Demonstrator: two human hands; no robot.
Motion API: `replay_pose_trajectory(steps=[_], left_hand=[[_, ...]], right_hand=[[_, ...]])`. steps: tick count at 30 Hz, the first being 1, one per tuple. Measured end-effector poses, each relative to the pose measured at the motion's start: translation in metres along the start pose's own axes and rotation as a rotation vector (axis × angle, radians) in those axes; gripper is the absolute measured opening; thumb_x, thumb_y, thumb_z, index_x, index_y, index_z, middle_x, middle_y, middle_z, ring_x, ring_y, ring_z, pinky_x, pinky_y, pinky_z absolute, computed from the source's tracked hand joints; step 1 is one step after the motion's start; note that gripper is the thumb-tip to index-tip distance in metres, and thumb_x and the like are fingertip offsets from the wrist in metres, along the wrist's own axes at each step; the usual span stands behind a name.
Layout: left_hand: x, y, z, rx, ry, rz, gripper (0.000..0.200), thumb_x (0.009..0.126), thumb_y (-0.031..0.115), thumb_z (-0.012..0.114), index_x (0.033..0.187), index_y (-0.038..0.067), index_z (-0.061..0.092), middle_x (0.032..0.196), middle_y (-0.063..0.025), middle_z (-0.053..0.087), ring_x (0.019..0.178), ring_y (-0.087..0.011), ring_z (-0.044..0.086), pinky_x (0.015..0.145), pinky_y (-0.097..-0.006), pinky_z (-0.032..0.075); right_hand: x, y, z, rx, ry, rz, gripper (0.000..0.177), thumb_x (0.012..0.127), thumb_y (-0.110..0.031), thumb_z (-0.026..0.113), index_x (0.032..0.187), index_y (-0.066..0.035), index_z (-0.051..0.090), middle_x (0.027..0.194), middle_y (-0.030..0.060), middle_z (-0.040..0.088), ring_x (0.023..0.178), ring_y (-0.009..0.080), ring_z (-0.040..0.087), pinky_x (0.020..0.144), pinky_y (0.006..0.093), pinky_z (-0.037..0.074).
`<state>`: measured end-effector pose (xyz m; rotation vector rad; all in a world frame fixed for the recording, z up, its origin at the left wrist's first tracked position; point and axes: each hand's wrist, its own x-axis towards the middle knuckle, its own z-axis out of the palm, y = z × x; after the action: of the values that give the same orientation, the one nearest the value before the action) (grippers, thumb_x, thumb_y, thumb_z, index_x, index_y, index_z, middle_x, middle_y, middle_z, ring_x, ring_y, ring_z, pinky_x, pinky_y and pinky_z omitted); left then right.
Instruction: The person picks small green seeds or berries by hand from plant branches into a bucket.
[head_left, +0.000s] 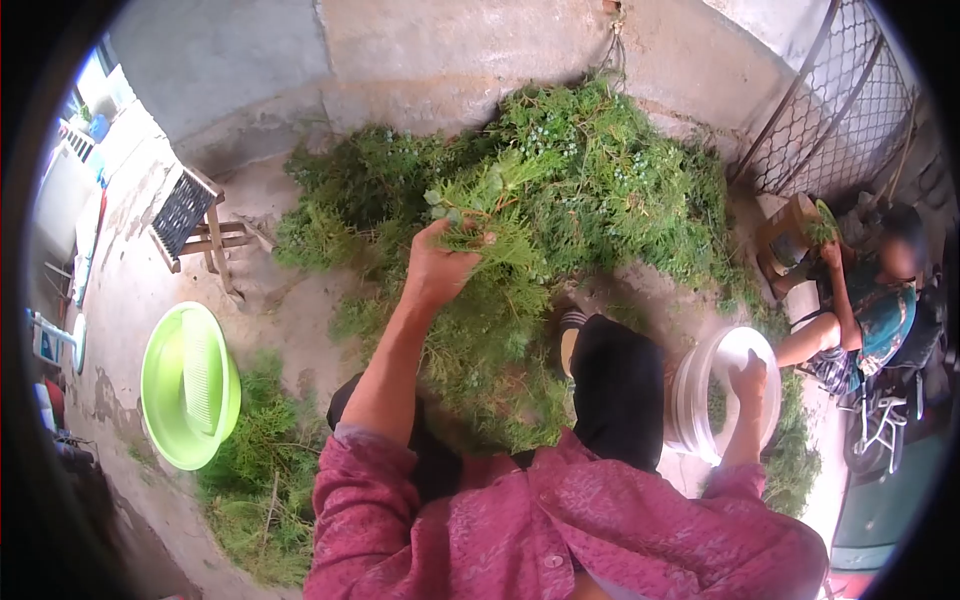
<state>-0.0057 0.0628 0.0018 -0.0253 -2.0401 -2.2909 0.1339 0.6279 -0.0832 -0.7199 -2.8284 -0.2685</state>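
My left hand [443,265] is closed round a leafy evergreen sprig [490,205], held up in front of the large heap of cut branches [620,170]. Small pale blue-green cones dot the heap. Over at the right, my right hand [748,382] reaches into a white plastic bucket [690,395], its fingers small and washed out by glare, so their grip does not show. Some green matter is visible inside the bucket.
A lime-green basin [165,400] with a basket inside stands at left, beside another branch pile [262,480]. A woven-seat stool [190,220] is behind it. Another person [850,300] sits at right, holding a sprig near a brown container [785,232]. A wall [450,60] closes the back.
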Motion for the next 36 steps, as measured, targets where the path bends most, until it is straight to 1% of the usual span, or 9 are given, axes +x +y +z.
replay_pose_trajectory(steps=[4,7,9,12,14,16,24,27,36], left_hand=[[0.007,-0.019,0.000,0.090,-0.019,0.170,0.018,0.074,0.012,0.070,0.085,0.007,0.057,0.078,0.0045,0.054,0.070,-0.0073,0.044,0.065,-0.0228,0.039],[0.012,-0.031,-0.006,0.244,-0.022,0.200,0.014,0.077,0.009,0.065,0.086,0.006,0.054,0.083,0.0024,0.052,0.072,-0.0088,0.045,0.069,-0.0243,0.041],[0.009,-0.029,-0.003,-0.338,-0.129,0.021,0.013,0.080,0.005,0.060,0.089,0.004,0.051,0.085,-0.0002,0.051,0.075,-0.0107,0.046,0.072,-0.0266,0.045],[0.017,-0.048,-0.007,-0.201,-0.149,0.020,0.013,0.081,0.000,0.055,0.093,0.001,0.050,0.086,-0.0017,0.051,0.079,-0.0118,0.048,0.073,-0.0280,0.047],[0.007,-0.022,-0.003,0.101,-0.123,0.052,0.014,0.080,-0.002,0.054,0.093,0.001,0.050,0.086,-0.0027,0.052,0.081,-0.0124,0.050,0.073,-0.0277,0.047],[0.001,-0.006,-0.001,0.358,-0.165,0.064,0.014,0.080,-0.001,0.055,0.093,0.000,0.051,0.085,-0.0030,0.052,0.081,-0.0127,0.052,0.072,-0.0281,0.047],[0.008,-0.033,-0.014,0.423,-0.113,0.328,0.012,0.077,0.003,0.061,0.088,0.002,0.055,0.087,-0.0009,0.055,0.075,-0.0098,0.052,0.065,-0.0261,0.044],[0.001,-0.013,-0.006,0.619,-0.055,0.321,0.011,0.077,0.008,0.062,0.084,0.001,0.057,0.080,-0.0018,0.056,0.072,-0.0123,0.053,0.065,-0.0273,0.044],[0.004,-0.014,-0.002,0.721,-0.049,0.278,0.020,0.074,0.012,0.064,0.090,0.002,0.062,0.083,-0.0119,0.062,0.077,-0.0177,0.060,0.071,-0.0292,0.046]], right_hand=[[0.018,-0.124,-0.091,0.548,-0.262,-0.136,0.035,0.072,-0.029,0.058,0.095,-0.002,0.062,0.087,0.0181,0.063,0.085,0.0287,0.061,0.078,0.0353,0.046],[0.018,-0.227,-0.144,0.779,-0.020,-0.335,0.029,0.075,-0.019,0.059,0.098,-0.002,0.061,0.088,0.0151,0.063,0.082,0.0231,0.063,0.072,0.0302,0.050],[0.008,-0.288,-0.183,1.073,0.013,-0.489,0.027,0.074,-0.013,0.063,0.098,-0.002,0.060,0.089,0.0129,0.063,0.080,0.0198,0.062,0.072,0.0285,0.050],[-0.001,-0.354,-0.218,1.188,0.149,-0.873,0.027,0.070,-0.006,0.067,0.095,-0.002,0.060,0.087,0.0104,0.061,0.076,0.0178,0.060,0.067,0.0281,0.049],[-0.004,-0.383,-0.223,1.222,0.135,-0.930,0.026,0.070,-0.005,0.066,0.095,-0.003,0.059,0.088,0.0114,0.060,0.077,0.0220,0.060,0.067,0.0308,0.048],[-0.003,-0.401,-0.223,1.118,0.227,-1.022,0.025,0.070,-0.001,0.064,0.095,-0.002,0.060,0.086,0.0120,0.060,0.078,0.0235,0.058,0.069,0.0299,0.047],[0.003,-0.414,-0.199,1.023,0.108,-1.032,0.025,0.068,0.000,0.064,0.092,-0.002,0.059,0.082,0.0135,0.057,0.076,0.0275,0.057,0.066,0.0310,0.047],[0.005,-0.412,-0.195,1.052,0.031,-0.971,0.018,0.067,-0.004,0.062,0.083,-0.004,0.054,0.081,0.0122,0.056,0.071,0.0276,0.057,0.061,0.0366,0.046],[0.006,-0.420,-0.154,1.418,-0.188,-0.740,0.018,0.066,-0.004,0.061,0.081,-0.004,0.052,0.071,0.0092,0.052,0.056,0.0180,0.054,0.052,0.0297,0.044]])
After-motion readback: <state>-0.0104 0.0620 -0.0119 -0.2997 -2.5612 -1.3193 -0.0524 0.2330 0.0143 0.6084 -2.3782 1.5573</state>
